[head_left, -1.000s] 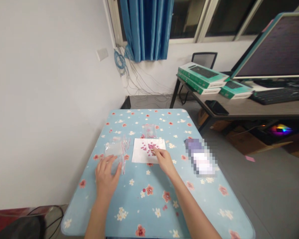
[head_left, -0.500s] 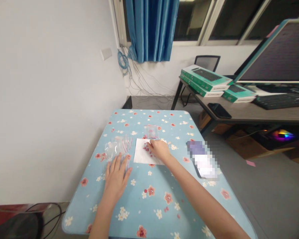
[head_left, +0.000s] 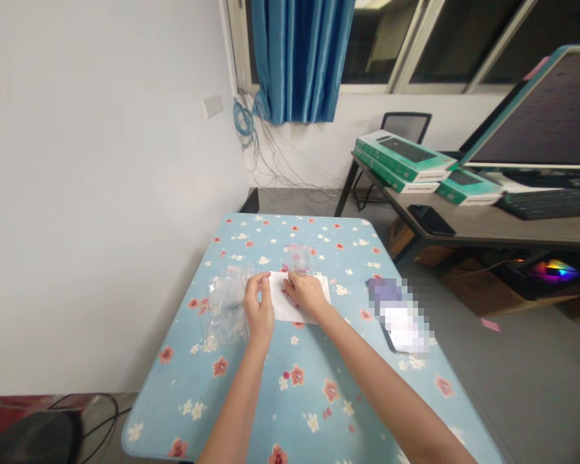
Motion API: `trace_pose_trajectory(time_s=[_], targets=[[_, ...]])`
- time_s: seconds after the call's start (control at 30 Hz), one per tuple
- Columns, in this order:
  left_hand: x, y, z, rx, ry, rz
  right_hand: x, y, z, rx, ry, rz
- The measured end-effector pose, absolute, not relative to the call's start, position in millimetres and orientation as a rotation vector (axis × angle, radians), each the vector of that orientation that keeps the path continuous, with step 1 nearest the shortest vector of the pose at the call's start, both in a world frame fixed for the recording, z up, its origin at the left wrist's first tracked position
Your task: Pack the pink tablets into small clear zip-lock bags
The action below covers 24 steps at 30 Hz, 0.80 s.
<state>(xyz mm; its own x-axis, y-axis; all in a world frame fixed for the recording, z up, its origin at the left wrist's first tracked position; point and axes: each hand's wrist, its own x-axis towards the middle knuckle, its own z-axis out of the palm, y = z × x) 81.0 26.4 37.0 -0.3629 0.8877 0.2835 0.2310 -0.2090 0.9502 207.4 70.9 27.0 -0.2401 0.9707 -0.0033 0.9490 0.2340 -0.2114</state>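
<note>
We've got our left hand bunched at the edge of a white paper sheet, and our right hand curled on top, mostly over little pink pellets. Can't tell if either's gripping. The sheet's mid floral-covered counter, clear zip bag just left.

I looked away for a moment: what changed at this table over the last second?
The left hand moved right, off the clear zip bag, to the left edge of the white paper sheet, apparently taking hold of it. The right hand slid forward onto the sheet, covering most of the pink beads. The small bag behind the sheet stayed put.
</note>
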Motion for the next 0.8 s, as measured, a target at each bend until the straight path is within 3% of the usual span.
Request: trace_pose_trajectory(time_s=[0.27,0.8], targets=[[95.7,26.3,7.1,1.233,1.562,1.638,206.1,71.4,22.4,-1.863,-2.348,0.236],[95.0,28.2,-2.4,1.234,1.55,1.678,209.0,70.8,21.9,-1.872,-2.352,0.118]])
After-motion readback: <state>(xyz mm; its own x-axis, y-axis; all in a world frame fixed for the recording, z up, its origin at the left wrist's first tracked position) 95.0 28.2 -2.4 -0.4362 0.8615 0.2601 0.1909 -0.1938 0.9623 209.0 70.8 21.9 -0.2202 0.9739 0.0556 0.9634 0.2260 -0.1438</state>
